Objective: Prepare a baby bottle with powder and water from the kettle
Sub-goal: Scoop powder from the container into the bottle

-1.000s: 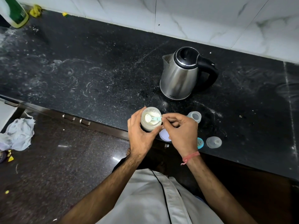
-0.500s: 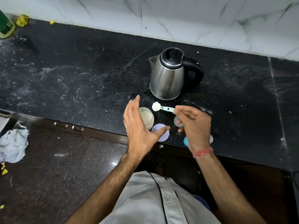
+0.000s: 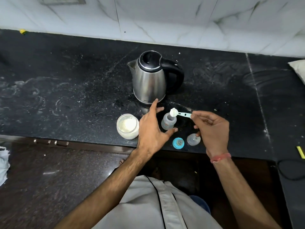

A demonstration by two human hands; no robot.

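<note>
Looking from the left, we see a crumpled white cloth [image 3: 3, 164] on the floor at the frame's edge, then the black tabletop [image 3: 66, 83], dusted with pale smears. Near its front edge stands an open jar [image 3: 127, 126] with white powder inside. Just right of the jar our left hand [image 3: 152, 129] hovers with its grip released: fingers straight and spread, thumb pointing right, holding nothing. Far behind it sits the steel kettle [image 3: 149, 80], lid closed, black handle to the right, spout to the left.

Between our two hands stands the bottle [image 3: 168, 122], upright, open and uncapped, close to the left thumb; we cannot tell whether the thumb touches it. A scoop [image 3: 179, 113], heaped with white powder, hangs right above the bottle's mouth. Our right hand [image 3: 212, 129] grips the scoop's pale blue handle, pinched between thumb and fingertips. Near the front edge, just below the bottle, lie a blue ring [image 3: 178, 143] and, right of it, a clear cap [image 3: 193, 139], partly behind the right hand's fingers. A red band [image 3: 220, 157] circles the right wrist.
</note>
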